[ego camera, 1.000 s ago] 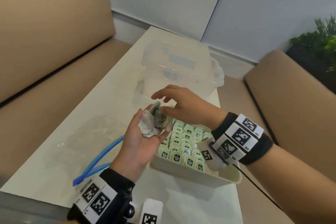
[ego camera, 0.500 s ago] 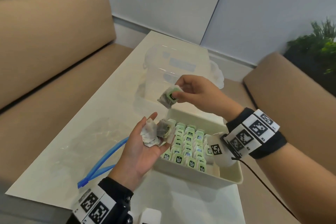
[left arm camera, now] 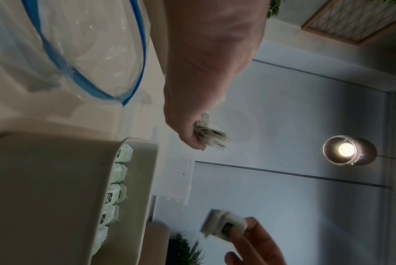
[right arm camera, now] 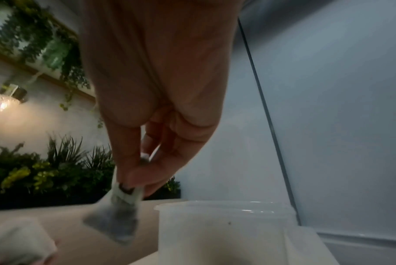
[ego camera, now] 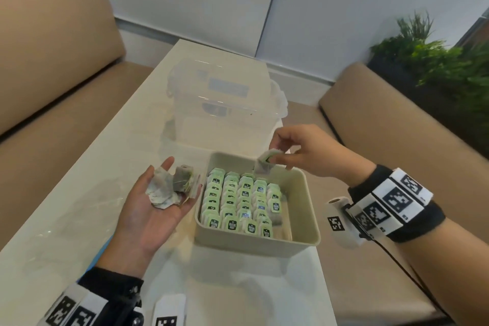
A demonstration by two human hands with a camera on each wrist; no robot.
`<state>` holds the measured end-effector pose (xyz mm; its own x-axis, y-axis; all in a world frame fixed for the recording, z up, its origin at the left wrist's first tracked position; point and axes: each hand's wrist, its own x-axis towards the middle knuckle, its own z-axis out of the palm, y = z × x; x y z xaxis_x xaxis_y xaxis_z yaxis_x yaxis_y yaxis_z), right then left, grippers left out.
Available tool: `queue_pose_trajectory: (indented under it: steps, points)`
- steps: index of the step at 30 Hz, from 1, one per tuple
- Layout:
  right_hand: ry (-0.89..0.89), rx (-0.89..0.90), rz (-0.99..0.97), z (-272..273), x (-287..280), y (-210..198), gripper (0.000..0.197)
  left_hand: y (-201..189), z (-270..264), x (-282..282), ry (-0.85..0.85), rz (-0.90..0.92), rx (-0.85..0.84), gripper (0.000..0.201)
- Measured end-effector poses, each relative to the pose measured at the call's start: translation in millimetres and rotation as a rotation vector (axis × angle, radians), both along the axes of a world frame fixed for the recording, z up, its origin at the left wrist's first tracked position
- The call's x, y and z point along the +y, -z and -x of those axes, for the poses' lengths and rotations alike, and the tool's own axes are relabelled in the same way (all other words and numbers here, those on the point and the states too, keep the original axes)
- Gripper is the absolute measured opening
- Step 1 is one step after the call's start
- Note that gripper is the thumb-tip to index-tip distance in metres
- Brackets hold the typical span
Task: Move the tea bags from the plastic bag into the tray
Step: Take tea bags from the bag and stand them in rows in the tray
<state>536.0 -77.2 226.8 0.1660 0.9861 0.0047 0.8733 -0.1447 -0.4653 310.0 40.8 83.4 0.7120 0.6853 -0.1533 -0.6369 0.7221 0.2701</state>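
Observation:
A cream tray [ego camera: 304, 222] on the white table holds rows of tea bags with green tags [ego camera: 238, 204]. My left hand [ego camera: 180, 182] lies palm up just left of the tray, with a few crumpled tea bags [ego camera: 172, 188] resting on its relaxed fingers. My right hand [ego camera: 275, 159] pinches one tea bag [ego camera: 264, 164] by its tag, hanging it over the tray's far right part. The right wrist view shows that pinch [right arm camera: 133, 181] with the bag [right arm camera: 117, 220] dangling below. The clear plastic bag with a blue zip [left arm camera: 90, 53] lies on the table under my left forearm.
A clear lidded plastic box [ego camera: 225, 103] stands right behind the tray. Beige benches [ego camera: 53, 87] run along both sides of the table. Plants [ego camera: 436, 61] stand at the back right. The tray's right strip [ego camera: 287, 217] has no bags in it.
My right hand took one tea bag from the left palm, lifted it, and carried it right over the tray's far right part. The left hand has stayed palm up with the other bags.

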Motion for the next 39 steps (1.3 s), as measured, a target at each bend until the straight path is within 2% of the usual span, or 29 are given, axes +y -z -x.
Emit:
queue_pose_trajectory:
  steps: [2, 4, 7, 9, 14, 18, 22, 25, 27, 34, 39]
  points:
    - [0.026, -0.132, 0.036, -7.6, -5.1, 5.9, 0.015, 0.9, 1.2, 0.2, 0.0, 0.005, 0.01, 0.092]
    - [0.055, -0.166, 0.083, -15.8, -9.3, 14.9, 0.02, 0.6, 2.3, -0.5, 0.002, 0.012, 0.012, 0.088]
    - [0.079, -0.222, 0.181, -27.1, -12.8, 34.9, 0.028, 0.9, 4.7, -0.8, -0.01, 0.027, 0.025, 0.072]
    - [0.063, -0.248, 0.283, -33.5, -12.1, 50.5, 0.031, 2.3, 6.8, -0.4, -0.013, 0.031, 0.029, 0.073]
    - [-0.028, -0.343, 0.675, -41.0, -4.1, 85.1, 0.013, 1.3, 8.7, -0.7, -0.021, 0.042, 0.074, 0.075]
    - [-0.127, -0.413, 0.85, -43.2, 5.1, 106.4, 0.021, -0.9, 9.2, -0.4, -0.021, 0.051, 0.097, 0.076]
    - [-0.163, -0.414, 0.899, -46.8, 14.1, 113.8, 0.03, -2.3, 10.0, 0.9, -0.029, 0.069, 0.111, 0.074]
    - [-0.173, -0.408, 0.915, -49.4, 18.5, 115.1, 0.037, -1.2, 10.7, 3.8, -0.028, 0.061, 0.108, 0.082]
    - [-0.166, -0.401, 0.915, -50.8, 20.2, 115.2, 0.039, -0.7, 10.1, 5.2, -0.032, 0.064, 0.116, 0.077]
    - [-0.144, -0.404, 0.898, -53.4, 21.3, 113.6, 0.041, 1.6, 6.9, 8.1, -0.033, 0.049, 0.097, 0.07]
    - [-0.146, -0.448, 0.9, -49.5, 18.9, 112.4, 0.04, 5.8, 2.1, 5.9, -0.003, 0.024, 0.055, 0.079]
